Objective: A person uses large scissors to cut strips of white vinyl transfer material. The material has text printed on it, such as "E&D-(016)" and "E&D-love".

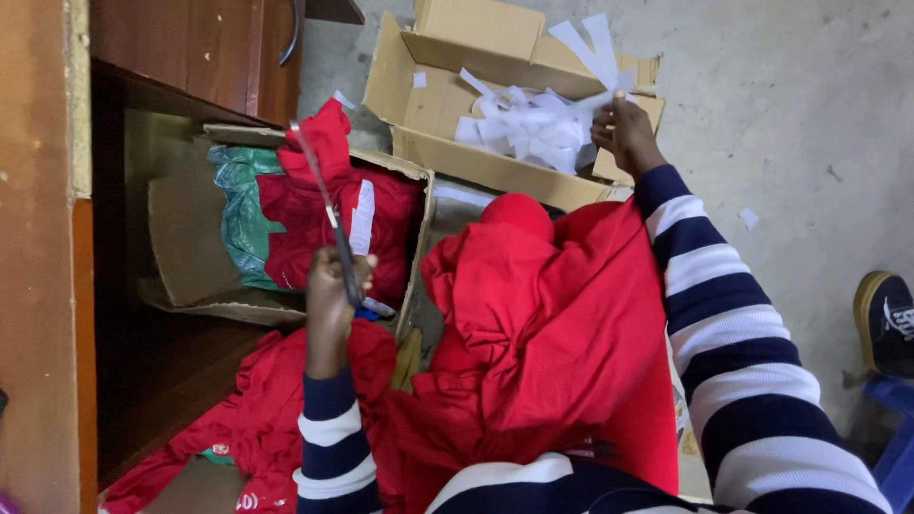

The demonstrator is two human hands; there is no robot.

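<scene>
Nearest the camera lie the striped sleeves, navy and white in broad knitted bands, and between them a heaped red garment, soft matte cloth bunched into deep folds across the lap. The left hand is clenched around the handles of a pair of scissors; the thin metal blades look closed, with their long axis running up and slightly left from the fist toward the smaller cardboard box. That box lies on its side, holding more red cloth, a white paper strip and a crumpled green plastic bag. The strip sits just beside the blades, on their right

The right hand reaches well forward, fingers pinched on the upper end of a white paper strip that rises from the pile of paper strips. The pile fills the larger cardboard box, which is stiff, brown and open-flapped, and stands beyond the red heap. The right hand is at the pile; the left is well apart from it, so the scissors and the held strip are separated by the width of the garment

More red cloth spills at lower left beside a wooden cabinet. A few paper scraps dot the rough grey concrete floor, and 1 dark shoe shows at the right edge
</scene>
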